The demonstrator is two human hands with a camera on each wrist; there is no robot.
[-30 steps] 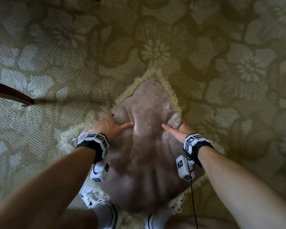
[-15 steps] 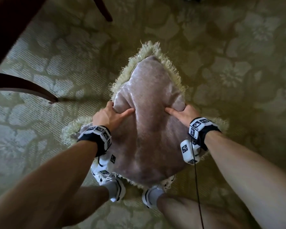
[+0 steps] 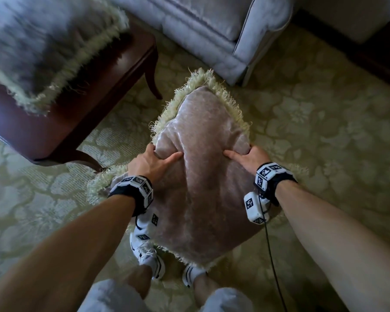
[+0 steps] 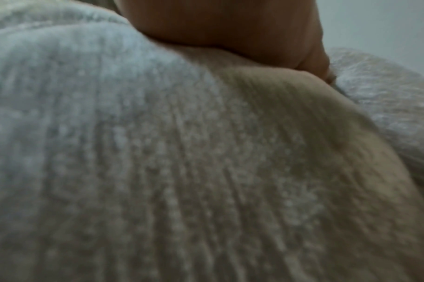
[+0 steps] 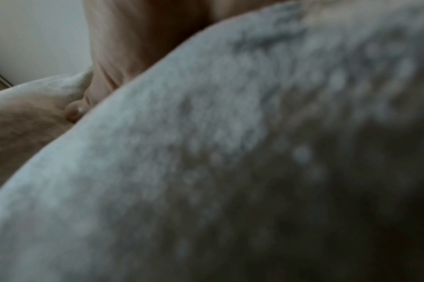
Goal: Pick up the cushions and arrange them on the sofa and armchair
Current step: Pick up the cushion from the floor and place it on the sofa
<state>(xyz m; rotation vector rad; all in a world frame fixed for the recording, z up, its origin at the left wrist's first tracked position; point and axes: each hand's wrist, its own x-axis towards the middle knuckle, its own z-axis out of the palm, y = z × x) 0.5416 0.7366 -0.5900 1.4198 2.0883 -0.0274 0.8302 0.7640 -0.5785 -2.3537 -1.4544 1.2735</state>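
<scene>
Cushion [image 3: 203, 176] in hand: pink-beige plush face, cream fringe all round, held clear of the patterned carpet [image 3: 324, 122] in front of my legs, one corner pointing away toward the pale upholstered seat [image 3: 212, 25] at the top of the head view.

Left hand [image 3: 149, 164] grips the left edge, thumb laid across the face, the other fingers wrapped behind and out of sight. Right hand [image 3: 250, 157] mirrors it on the right edge, thumb on top. Both wrist views are filled with blurred plush; in each I make out only a thumb dug into the fabric, so the rear fingers I cannot confirm.

Step in hand, as I judge it: carry the cushion to the seat and set it down.
- Keep both grips level; the filling is soft and already creases between my thumbs, so a one-sided pull would fold it.
- Hold it high enough that the lower fringe near my shoes stays off the carpet.
- Steer right of the dark wooden bench [image 3: 95, 109], whose curved leg stands just beside the cushion's left corner.
- Set the cushion against the backrest, then let go with both hands together.

Count, head view:
- Cushions: two. One held; a second fringed cushion [image 3: 43, 43], greyer and blurred, lying on the bench.
- Upholstered seats: one; sofa or armchair I cannot tell from this corner.
- Benches: one.
- Hands: two, each with a wrist camera band.
</scene>
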